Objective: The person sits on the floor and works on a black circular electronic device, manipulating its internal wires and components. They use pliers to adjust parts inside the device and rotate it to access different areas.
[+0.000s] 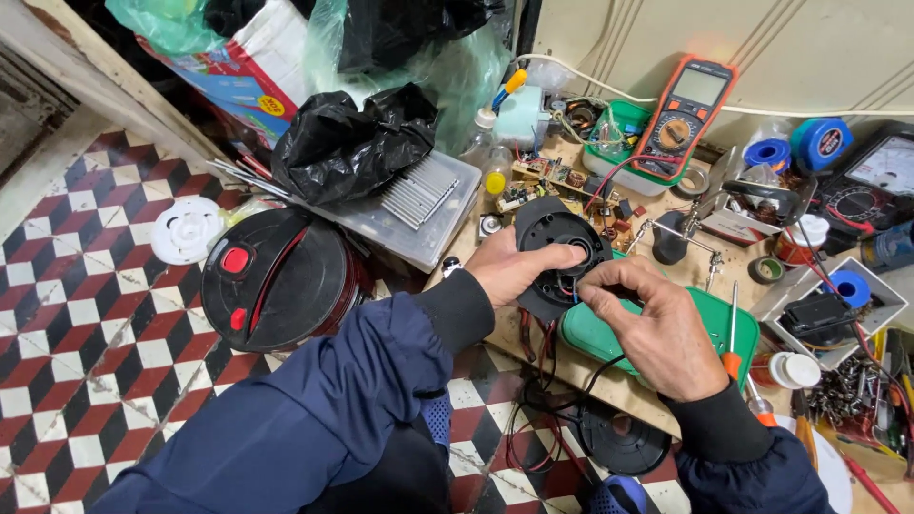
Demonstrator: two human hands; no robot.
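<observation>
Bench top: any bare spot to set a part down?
Little. A bare wood strip runs along the near edge, between the left hand and the green tray. The tiled floor left of the black round housing is open. From the multimeter rightward it is packed.

To my left a round black appliance lid with red buttons (276,278) rests on the red, black and white checkered floor (86,314), a white plastic disc (187,229) beside it. On my wooden tabletop (533,343) an orange-cased multimeter (687,116) leans against the wall, near blue tape rolls (821,143). An orange-handled screwdriver (732,333) lies on a green plastic lid (724,328).
</observation>
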